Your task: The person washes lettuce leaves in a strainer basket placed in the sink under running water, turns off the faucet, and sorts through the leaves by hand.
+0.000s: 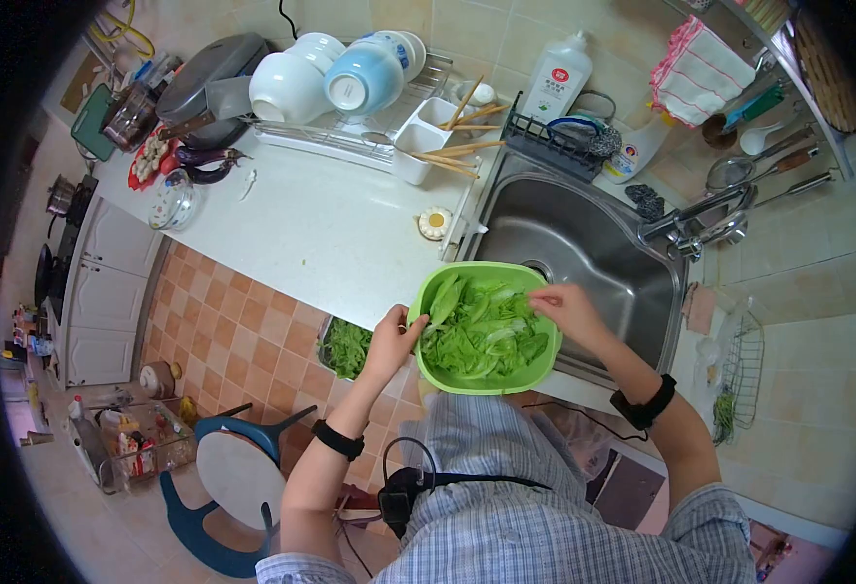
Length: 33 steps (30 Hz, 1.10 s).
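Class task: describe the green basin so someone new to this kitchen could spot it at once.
Start at the steel sink. Overlapping its near corner in view, between the person's left hand and right hand, is the basin. Unlike the grey sink and white counter, it is bright green and holds leaves.

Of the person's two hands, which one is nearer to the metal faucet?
Right. The right hand is at the side of the green basin towards the metal faucet; the left hand holds the opposite side, farther from it.

soft light, glinting sink (594, 229), bowed edges, black corners
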Motion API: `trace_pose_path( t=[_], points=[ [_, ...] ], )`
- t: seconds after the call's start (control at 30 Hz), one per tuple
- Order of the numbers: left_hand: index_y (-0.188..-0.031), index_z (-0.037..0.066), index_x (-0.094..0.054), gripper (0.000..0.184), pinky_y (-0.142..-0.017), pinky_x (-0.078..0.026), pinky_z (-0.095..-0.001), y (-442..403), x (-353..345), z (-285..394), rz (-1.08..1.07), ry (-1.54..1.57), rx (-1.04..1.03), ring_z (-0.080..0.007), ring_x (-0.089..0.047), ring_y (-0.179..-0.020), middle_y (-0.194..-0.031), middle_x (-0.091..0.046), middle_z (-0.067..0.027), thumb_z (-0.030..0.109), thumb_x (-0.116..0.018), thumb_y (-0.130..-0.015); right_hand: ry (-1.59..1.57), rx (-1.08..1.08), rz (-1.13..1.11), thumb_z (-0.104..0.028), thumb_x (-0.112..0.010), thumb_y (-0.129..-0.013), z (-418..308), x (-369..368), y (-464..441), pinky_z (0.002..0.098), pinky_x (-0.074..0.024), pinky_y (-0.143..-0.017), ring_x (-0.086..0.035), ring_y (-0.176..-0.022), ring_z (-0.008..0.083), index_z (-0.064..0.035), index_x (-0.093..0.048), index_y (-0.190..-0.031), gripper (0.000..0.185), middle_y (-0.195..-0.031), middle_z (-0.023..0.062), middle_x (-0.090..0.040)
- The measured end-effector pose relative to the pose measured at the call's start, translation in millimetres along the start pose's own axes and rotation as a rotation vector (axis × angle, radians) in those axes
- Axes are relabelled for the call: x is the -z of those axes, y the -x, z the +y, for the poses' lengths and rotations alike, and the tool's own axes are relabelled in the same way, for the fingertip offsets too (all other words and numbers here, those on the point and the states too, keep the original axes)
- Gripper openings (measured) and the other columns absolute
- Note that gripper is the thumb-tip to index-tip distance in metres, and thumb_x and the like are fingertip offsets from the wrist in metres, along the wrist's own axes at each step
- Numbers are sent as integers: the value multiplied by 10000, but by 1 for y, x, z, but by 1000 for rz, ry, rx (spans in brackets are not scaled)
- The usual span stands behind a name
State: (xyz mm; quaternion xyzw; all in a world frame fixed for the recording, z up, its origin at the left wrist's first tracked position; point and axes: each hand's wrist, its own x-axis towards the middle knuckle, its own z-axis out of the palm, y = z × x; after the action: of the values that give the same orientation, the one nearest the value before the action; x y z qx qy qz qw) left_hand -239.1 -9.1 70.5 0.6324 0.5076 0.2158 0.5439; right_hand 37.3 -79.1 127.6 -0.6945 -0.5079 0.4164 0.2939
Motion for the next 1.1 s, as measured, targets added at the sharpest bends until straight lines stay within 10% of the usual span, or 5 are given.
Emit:
trace_pose_path(
  t=[0.37, 0.47, 0.63, 1.1],
  points=[
    [-1031, -2, -453, 393, -550, -450, -325, 15, 0, 25, 44, -270, 39, -220, -563, -621, -801, -538, -133, 237, -587, -749, -209, -75, -127, -95, -577, -754, 12, -9, 41, 247, -466, -631, -587, -698, 132, -4, -572, -914, 184, -768, 79, -609],
    [-1056, 10, -446, 411, -666, -449, -348, 19, -2, 36, 323, -517, -430, -258, -542, -792, -949, -500, -151, 202, -596, -726, -71, -17, -127, -90, -582, -751, 1, -19, 42, 242, -461, -634, -582, -714, 122, -18, -582, -894, 161, -764, 71, -604],
    [-1073, 49, -454, 384, -778, -427, -345, 22, -43, 69, -140, -389, -514, -311, -491, -938, -1074, -458, -128, 119, -574, -716, -36, 16, -61, -90, -592, -744, 4, -26, 37, 233, -455, -637, -579, -719, 116, -39, -593, -873, 139, -755, 59, -599],
    [-886, -3, -549, 185, -679, -426, -384, -10, -82, 68, -246, -330, -489, -345, -529, -770, -831, -548, -179, 86, -536, -724, -611, -133, -81, -65, -575, -764, 3, -22, 22, 221, -460, -706, -576, -780, 132, 56, -556, -940, 214, -860, 82, -599]
  ],
)
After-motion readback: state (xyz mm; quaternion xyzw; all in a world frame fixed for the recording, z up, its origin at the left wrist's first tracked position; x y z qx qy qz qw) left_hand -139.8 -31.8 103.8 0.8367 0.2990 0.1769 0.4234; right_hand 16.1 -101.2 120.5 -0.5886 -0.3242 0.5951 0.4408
